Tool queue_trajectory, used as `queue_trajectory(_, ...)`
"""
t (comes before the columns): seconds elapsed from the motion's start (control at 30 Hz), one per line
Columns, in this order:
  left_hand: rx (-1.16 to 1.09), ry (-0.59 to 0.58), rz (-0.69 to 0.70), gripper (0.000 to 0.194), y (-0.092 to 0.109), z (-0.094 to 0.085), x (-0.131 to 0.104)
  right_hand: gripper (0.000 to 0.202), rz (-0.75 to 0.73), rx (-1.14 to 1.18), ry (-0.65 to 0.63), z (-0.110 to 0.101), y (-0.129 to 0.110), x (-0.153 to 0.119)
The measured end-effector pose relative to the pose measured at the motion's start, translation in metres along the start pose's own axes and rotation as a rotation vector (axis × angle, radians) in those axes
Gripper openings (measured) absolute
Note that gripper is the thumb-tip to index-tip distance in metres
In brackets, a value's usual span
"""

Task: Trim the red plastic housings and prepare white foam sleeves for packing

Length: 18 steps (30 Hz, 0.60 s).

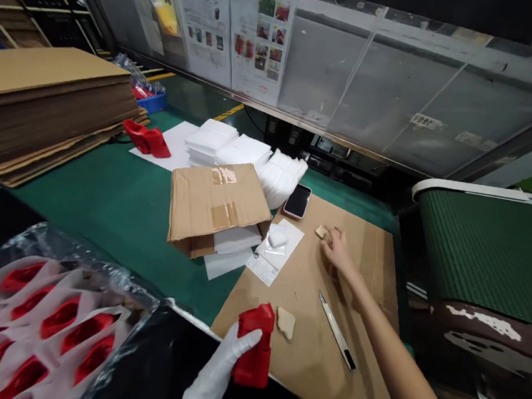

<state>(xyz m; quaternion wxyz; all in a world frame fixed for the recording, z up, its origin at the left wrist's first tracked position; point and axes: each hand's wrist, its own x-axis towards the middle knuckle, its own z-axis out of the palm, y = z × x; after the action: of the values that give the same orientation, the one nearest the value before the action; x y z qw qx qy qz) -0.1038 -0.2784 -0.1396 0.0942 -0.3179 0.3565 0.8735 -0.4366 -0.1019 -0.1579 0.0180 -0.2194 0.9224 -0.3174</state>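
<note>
In a white glove, my left hand (222, 364) is wrapped round a red plastic housing (254, 346) and holds it upright at the front edge of the bench. My bare right hand (336, 250) is over the cardboard sheet (369, 247), fingers slightly spread and bent. Its fingertips are at a small beige pad (320, 232); whether they touch it I cannot tell. A larger beige pad (285, 323) lies just right of the red housing. Between my hands rests a craft knife (337, 330), its blade pointing away from me.
An open carton (219, 201) stands mid-bench before white sheet stacks (213, 138). A phone (298, 201) and a small bag (277, 238) lie beside it. Red parts (147, 139) sit behind; wrapped ones (66, 318) fill a lined box. Cardboard (44, 103) is piled left; a conveyor (491, 246) runs right.
</note>
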Motion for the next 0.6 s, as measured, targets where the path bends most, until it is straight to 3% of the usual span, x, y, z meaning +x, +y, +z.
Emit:
queue_trajectory(0.13, 0.007, 0.063, 0.004, 0.057, 0.0, -0.008, -0.017, 0.036, -0.018, -0.076, -0.013, 0.01, 0.01, 0.029)
queue_trajectory(0.27, 0.015, 0.079, 0.052, 0.056, -0.007, -0.002, -0.023, 0.032, -0.003, -0.064, -0.006, 0.014, 0.009, 0.014)
queue_trajectory(0.4, 0.09, -0.009, 0.04, 0.062, -0.018, 0.011, -0.007, 0.037, 0.043, 0.017, -0.031, 0.004, 0.001, -0.037)
queue_trajectory(0.6, 0.141, -0.046, 0.017, 0.066, -0.033, 0.026, 0.015, 0.048, 0.068, 0.221, -0.164, -0.022, -0.048, -0.16)
